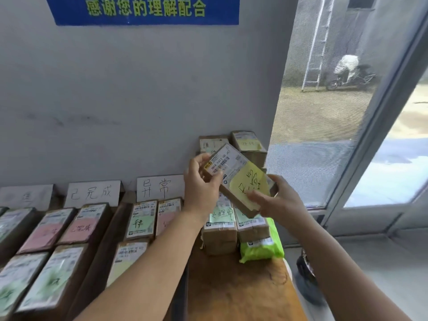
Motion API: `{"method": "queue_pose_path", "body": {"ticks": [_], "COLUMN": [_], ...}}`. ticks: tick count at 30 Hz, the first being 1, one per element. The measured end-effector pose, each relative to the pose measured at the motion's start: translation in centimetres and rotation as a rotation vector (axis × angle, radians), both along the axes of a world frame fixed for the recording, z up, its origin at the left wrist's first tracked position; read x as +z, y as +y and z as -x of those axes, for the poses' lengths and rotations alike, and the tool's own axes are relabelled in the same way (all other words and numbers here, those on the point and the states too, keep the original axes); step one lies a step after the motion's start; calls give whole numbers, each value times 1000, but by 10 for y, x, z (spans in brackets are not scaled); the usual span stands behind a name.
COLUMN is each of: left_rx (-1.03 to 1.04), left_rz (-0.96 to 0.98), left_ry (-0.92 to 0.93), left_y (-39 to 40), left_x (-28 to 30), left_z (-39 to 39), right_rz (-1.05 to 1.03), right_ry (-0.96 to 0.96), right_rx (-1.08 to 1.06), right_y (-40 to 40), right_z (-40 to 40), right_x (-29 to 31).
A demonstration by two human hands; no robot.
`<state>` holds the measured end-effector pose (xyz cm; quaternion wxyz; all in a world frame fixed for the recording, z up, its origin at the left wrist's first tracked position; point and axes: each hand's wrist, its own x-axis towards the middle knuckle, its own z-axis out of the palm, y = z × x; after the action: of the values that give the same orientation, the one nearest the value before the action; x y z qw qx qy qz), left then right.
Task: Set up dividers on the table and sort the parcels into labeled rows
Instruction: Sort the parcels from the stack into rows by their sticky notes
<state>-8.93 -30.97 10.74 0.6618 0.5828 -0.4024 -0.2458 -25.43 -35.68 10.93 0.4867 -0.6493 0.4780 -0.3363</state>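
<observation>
Both forearms rise from the bottom of the frame to a parcel [236, 179] held in mid-air right of centre, above the stacked boxes [220, 235] at the table's far right end. Left hand [201, 184] curls round its upper left end, thumb on the label face; right hand [275, 200] pinches the lower right end beside the yellow note [249, 184]. To do this well, I would read that note first, match it to a card against the wall, such as the white sign [159, 187] at centre, then lay the parcel flat at the near end of that row, label up and square with its neighbours. Rows of labelled boxes [141, 221] fill the wooden table [236, 290] at lower left; a grey wall with a blue banner [142, 9] stands behind, and glass panes show a yard at right.
</observation>
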Motion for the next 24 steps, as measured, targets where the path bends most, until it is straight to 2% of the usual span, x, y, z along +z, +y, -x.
{"method": "queue_pose_path", "body": {"ticks": [3, 9, 13, 16, 20, 24], "left_rx": [-50, -172, -46, 52, 133, 154], "left_rz": [-53, -200, -223, -248, -274, -293], "left_ry": [137, 196, 239, 239, 201, 226], "left_y": [14, 44, 52, 58, 64, 70], "left_x": [-6, -25, -31, -35, -45, -55], "left_z": [17, 36, 15, -7, -25, -36], "right_rz": [-60, 11, 61, 173, 198, 273], "right_ry": [-125, -114, -58, 96, 448, 655], "right_rx": [-63, -124, -63, -111, -51, -23], "right_y": [17, 40, 46, 41, 43, 44], "right_z": [-3, -21, -31, -38, -55, -79], "right_x": [-4, -20, -27, -40, -67, -95]}}
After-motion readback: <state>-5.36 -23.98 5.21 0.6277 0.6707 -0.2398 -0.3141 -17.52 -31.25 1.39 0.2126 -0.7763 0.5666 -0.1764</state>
